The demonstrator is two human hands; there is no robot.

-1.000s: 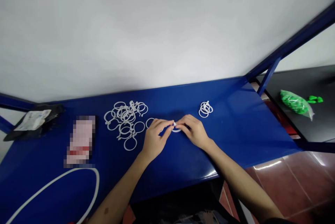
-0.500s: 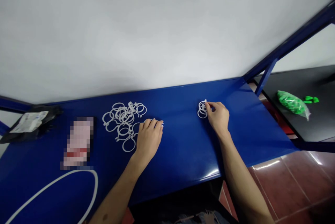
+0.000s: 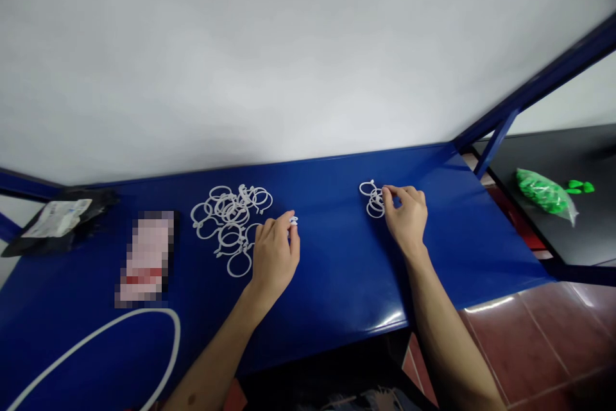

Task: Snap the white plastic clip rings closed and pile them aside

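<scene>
My left hand [image 3: 276,251] is closed, thumb and fingers pinching a white plastic ring [image 3: 293,221], mostly hidden with only its clasp end showing. Just left of that hand, a heap of similar white rings with small clasps [image 3: 234,211] lies on the blue table. Over to the right, my right hand [image 3: 407,215] has thumb and forefinger pinched together at the edge of a smaller group of white rings [image 3: 375,207]. The fingertips meet on a ring there, and the other fingers are curled.
The blue metal table [image 3: 332,283] backs onto a pale wall. Towards the left are a black plastic package [image 3: 58,218], a blurred pink item [image 3: 148,251] and a white cable loop [image 3: 177,334]. A bag of green pieces [image 3: 543,193] rests on a dark table beyond the blue frame.
My left fingertips have lifted slightly with the ring clasp now showing. In the right group, one ring now lies separated farther left, and my right hand has shifted slightly rightward.
</scene>
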